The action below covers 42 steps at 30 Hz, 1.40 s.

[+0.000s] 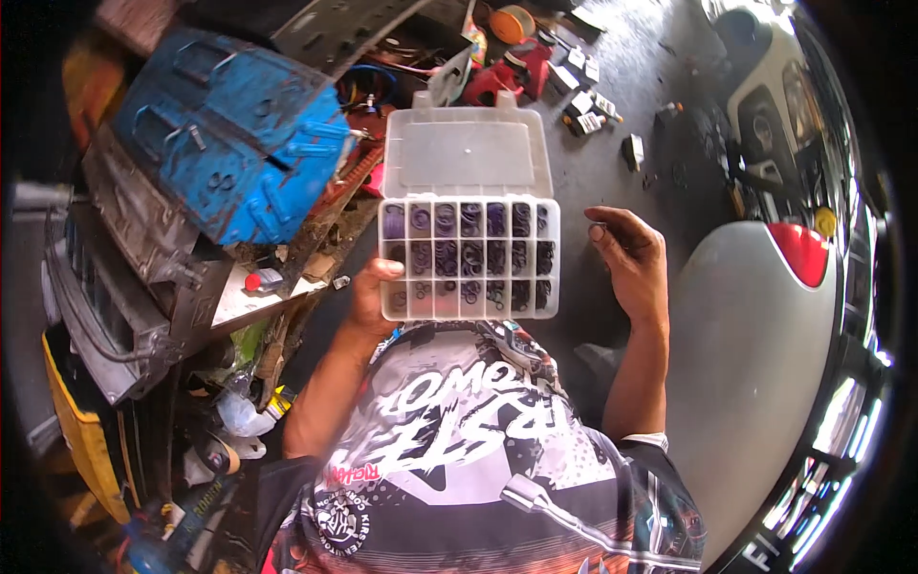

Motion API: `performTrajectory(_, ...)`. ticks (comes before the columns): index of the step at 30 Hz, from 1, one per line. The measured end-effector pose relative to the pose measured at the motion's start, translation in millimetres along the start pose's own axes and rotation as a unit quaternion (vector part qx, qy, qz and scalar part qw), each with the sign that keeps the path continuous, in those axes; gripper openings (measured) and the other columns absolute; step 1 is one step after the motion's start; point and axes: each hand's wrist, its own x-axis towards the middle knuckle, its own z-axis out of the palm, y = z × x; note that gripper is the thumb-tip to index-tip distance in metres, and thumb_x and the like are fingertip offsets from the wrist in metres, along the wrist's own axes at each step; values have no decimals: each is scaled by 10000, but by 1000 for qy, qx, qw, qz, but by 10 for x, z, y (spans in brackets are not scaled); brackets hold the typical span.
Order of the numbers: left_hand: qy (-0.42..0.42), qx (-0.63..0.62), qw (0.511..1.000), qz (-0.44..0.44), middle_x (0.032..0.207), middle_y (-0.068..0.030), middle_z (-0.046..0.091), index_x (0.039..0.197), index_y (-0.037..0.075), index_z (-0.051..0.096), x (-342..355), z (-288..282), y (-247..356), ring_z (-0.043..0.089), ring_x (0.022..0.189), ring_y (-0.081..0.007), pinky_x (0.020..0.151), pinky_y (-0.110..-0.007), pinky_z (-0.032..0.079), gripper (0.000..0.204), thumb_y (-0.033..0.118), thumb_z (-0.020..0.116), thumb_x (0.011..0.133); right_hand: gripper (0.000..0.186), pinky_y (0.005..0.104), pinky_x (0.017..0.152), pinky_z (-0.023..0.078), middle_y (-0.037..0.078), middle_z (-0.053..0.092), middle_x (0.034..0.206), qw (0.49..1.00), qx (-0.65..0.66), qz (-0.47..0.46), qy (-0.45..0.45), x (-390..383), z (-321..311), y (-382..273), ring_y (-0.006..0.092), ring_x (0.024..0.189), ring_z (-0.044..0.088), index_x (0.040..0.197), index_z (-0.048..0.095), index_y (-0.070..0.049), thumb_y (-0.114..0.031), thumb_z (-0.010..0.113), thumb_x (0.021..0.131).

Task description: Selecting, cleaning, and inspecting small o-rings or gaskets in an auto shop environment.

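A clear plastic compartment box [469, 236] is held level in front of my chest, its hinged lid [462, 153] swung up and away from me. Rows of small compartments hold many dark and purplish rubber rings, sorted by size. My left hand [375, 292] grips the box at its near left side, thumb over the rim and the other fingers hidden below. To the right of the box, apart from it, my right hand [628, 253] is raised with thumb and forefinger brought close in a pinch. Whatever sits between those fingertips is too small to make out.
At the left, a worn blue metal toolbox [234, 134] rests on a cluttered bench with a red-capped container [263, 279]. Small bottles and boxes [585, 110] lie on the floor ahead. A silver vehicle panel with a red lamp [801, 253] stands close on my right.
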Motion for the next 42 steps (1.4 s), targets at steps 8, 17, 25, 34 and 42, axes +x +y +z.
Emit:
performTrajectory(8,-66,-6,998,-6,1241,-194,579,1339,-14,442,41,77,43,593,1101,-319,979,-452,470,622,196,508,757,154,188,627,388,-53,585,757,996,71,46,11,-324,10,429,17,705,474,1010,674,14,-70,657,883)
performTrajectory(17,-59,26,998,-9,1260,-195,566,1354,-8,427,-41,96,23,584,1118,-320,996,-448,456,651,208,515,746,151,196,636,405,-46,601,765,995,87,35,-21,-297,94,516,20,709,486,1009,671,21,-62,647,885)
performTrajectory(25,-40,43,998,31,1295,-177,547,1379,12,412,-123,123,-7,561,1155,-313,1009,-443,443,682,209,513,734,149,220,644,435,-14,629,791,994,89,28,-58,-209,162,467,37,718,513,1010,674,22,-41,644,879)
performTrajectory(34,-18,53,997,53,1211,-182,588,1350,-3,428,-153,134,-66,602,1077,-309,941,-439,496,684,195,541,705,301,363,627,493,130,654,811,956,-215,-71,-185,-284,300,-18,278,691,642,1084,673,-70,-224,688,826)
performTrajectory(42,-2,96,992,76,1272,-179,542,1374,11,390,-145,58,-139,587,1118,-309,946,-452,508,739,165,526,664,583,460,605,498,207,651,704,864,-415,-85,-274,-262,548,-109,384,668,652,1288,463,26,-305,632,838)
